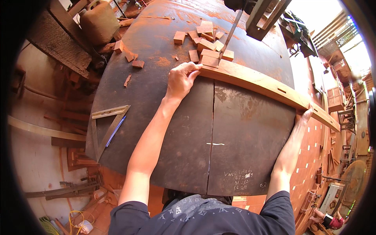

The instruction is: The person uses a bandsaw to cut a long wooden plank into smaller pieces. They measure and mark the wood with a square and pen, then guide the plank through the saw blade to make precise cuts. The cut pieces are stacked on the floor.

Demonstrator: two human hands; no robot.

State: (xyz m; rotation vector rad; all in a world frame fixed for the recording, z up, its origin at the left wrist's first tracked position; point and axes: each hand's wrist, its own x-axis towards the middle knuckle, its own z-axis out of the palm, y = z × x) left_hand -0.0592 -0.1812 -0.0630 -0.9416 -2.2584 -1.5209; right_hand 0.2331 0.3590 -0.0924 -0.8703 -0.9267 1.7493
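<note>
From one o'clock to three across the surface point(176, 137), a mortised wooden rail point(258, 81) is gripped by left hand point(181, 80) and right hand point(305, 113); offcuts point(179, 37) lie sawn at twelve, while the end cut at the bandsaw blade point(231, 37) looks unfinished.

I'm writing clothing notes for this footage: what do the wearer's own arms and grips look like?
The left grip and right grip are bare: no glove, watch or bracelet shows. The left sleeve and right sleeve are short, plain and dark, part of a dark shirt with pale grey motifs.
</note>
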